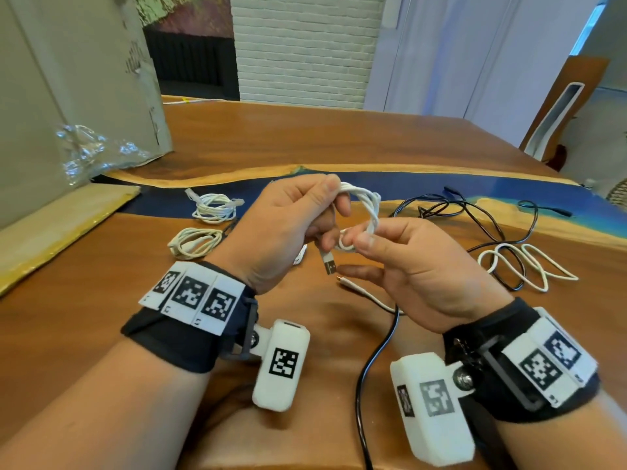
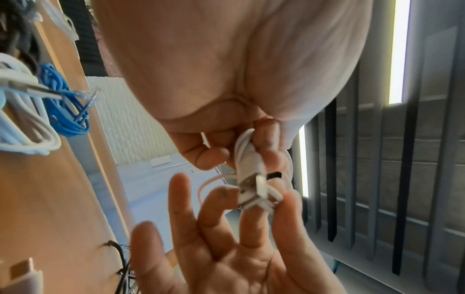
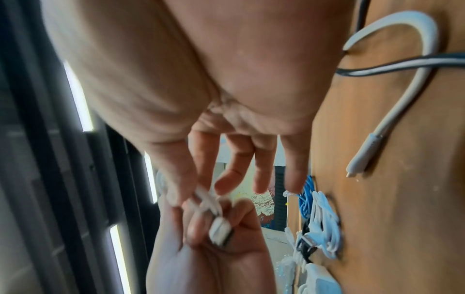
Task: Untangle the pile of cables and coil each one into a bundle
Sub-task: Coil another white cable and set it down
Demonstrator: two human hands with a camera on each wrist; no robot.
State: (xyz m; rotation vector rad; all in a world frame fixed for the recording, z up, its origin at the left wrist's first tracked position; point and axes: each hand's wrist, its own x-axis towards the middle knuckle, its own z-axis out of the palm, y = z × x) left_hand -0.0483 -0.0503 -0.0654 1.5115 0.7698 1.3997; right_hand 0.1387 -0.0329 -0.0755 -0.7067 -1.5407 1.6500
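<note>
Above the table I hold a white cable coil (image 1: 368, 203). My left hand (image 1: 330, 212) grips its top, fingers curled round the strands (image 2: 247, 147). My right hand (image 1: 359, 240) pinches the coil's lower loop between thumb and forefinger (image 3: 203, 197), the other fingers spread. The coil's USB plug (image 1: 328, 265) (image 2: 254, 191) (image 3: 220, 230) hangs free below my left fingers. Two coiled white bundles (image 1: 214, 206) (image 1: 194, 243) lie on the table to the left. A tangle of black cables (image 1: 475, 215) and a loose white cable (image 1: 529, 266) lie to the right.
Another white cable end (image 1: 361, 294) (image 3: 375, 139) and a black cable (image 1: 371, 361) lie under my hands on the wooden table (image 1: 305, 130). A cardboard box (image 1: 68, 89), crumpled plastic (image 1: 91, 150) and a padded envelope (image 1: 51, 232) stand left. A blue bundle (image 2: 65, 103) sits beside the white bundles.
</note>
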